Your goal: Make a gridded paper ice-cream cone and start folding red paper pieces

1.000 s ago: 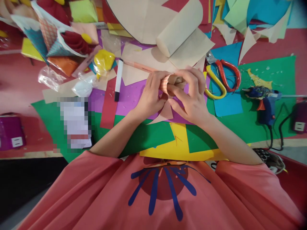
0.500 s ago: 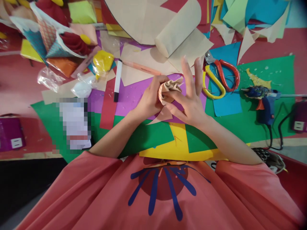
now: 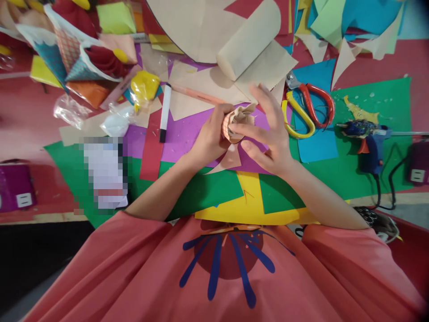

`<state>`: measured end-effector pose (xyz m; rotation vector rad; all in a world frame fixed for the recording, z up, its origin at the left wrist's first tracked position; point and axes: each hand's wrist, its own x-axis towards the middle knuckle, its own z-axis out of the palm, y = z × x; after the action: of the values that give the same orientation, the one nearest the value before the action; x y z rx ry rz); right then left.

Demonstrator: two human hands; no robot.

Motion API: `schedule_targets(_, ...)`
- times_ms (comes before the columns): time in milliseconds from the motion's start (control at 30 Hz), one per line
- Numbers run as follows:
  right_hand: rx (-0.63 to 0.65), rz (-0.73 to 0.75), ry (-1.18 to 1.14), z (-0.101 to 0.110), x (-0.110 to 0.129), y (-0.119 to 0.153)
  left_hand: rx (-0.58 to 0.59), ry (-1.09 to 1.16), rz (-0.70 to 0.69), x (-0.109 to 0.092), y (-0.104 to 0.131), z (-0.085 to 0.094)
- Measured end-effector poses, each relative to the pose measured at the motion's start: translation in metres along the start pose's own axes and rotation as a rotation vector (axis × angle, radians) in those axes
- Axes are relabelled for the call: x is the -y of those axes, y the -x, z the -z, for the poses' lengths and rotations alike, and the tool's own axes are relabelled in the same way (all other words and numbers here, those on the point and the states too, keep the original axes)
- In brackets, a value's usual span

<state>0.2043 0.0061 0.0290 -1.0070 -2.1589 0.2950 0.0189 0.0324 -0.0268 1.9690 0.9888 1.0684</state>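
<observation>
A small roll of crumpled beige paper (image 3: 244, 115) with an orange checked outer side is wrapped in my left hand (image 3: 210, 136), its ruffled opening facing up. My right hand (image 3: 275, 139) is beside it with fingers spread; the index fingertip reaches the paper's opening, and the thumb stands apart. Under both hands lie a purple sheet (image 3: 181, 150) and a pointed beige scrap (image 3: 231, 160). The lower part of the roll is hidden by my left fingers.
Scissors (image 3: 308, 109) with red and yellow handles lie to the right, beyond them a blue glue gun (image 3: 372, 152) with its cord. Left are a black-and-white marker (image 3: 165, 114), a phone (image 3: 107, 174) and checked paper cones (image 3: 69, 49). A beige tube (image 3: 250, 40) lies at the back.
My right hand has shifted slightly right, its thumb moving off the paper and its raised fingers bending lower. The paper's opening looks wider; my left hand keeps its hold.
</observation>
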Motion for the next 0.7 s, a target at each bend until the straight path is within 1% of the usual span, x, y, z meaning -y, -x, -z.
schedule_targets(100,-0.036,0.060,-0.080,-0.002,0.000,0.001,0.028,0.001,0.006,-0.002,0.000,0.002)
schedule_targets(233,-0.068,0.023,-0.016,-0.004,0.000,0.001,0.008,-0.025,0.000,-0.006,-0.001,0.003)
schedule_targets(333,-0.131,0.074,0.037,-0.006,0.000,0.002,-0.009,-0.022,-0.006,-0.006,-0.001,0.002)
schedule_targets(367,-0.131,0.093,0.072,-0.006,0.001,0.003,-0.006,-0.014,-0.004,-0.006,-0.002,0.002)
schedule_targets(433,-0.063,0.089,0.158,-0.008,0.003,0.004,0.009,0.007,0.002,-0.004,-0.002,0.002)
schedule_targets(500,0.053,0.030,0.209,-0.008,0.005,0.005,0.019,0.018,0.004,-0.002,-0.002,0.003)
schedule_targets(567,0.139,-0.016,0.232,-0.008,0.008,0.006,-0.006,0.001,-0.011,0.000,-0.002,0.002)
schedule_targets(700,0.180,0.007,0.252,-0.007,0.010,0.006,-0.098,-0.050,-0.062,-0.003,-0.003,0.002)
